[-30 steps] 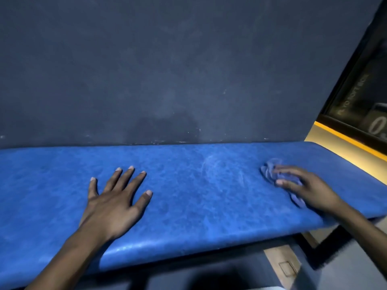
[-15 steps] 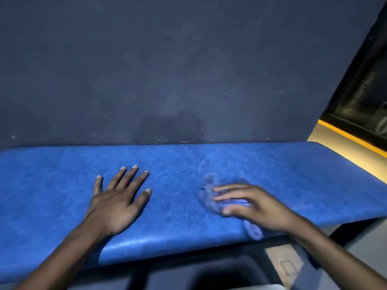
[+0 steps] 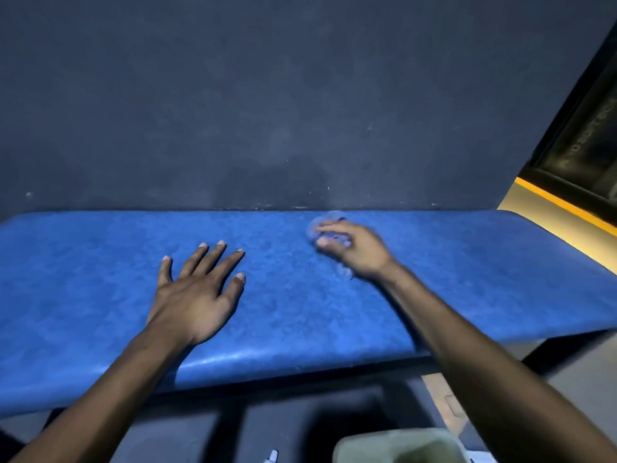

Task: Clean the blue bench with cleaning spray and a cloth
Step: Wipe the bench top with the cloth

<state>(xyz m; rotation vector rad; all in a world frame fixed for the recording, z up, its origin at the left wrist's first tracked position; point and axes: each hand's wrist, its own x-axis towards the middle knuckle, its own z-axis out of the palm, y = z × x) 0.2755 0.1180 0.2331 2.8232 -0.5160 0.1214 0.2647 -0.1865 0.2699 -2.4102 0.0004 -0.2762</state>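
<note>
Along the bottom edge of the frame, a pale bin (image 3: 400, 444) and a small white nozzle tip (image 3: 273, 456), perhaps the spray. At centre left, left hand (image 3: 197, 292) flat on the blue surface (image 3: 83, 282), grip spread, holding nothing. Farther back, right of centre near the dark wall (image 3: 300, 95), right hand (image 3: 354, 247) curled, grip bunched round the soft, light blue cloth (image 3: 329, 230); limp and likely to slide, so best gathered in the palm.

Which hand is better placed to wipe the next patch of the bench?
The right hand: it grips the cloth on the blue bench near the back edge. The left hand lies flat, empty, likely only bracing.
</note>
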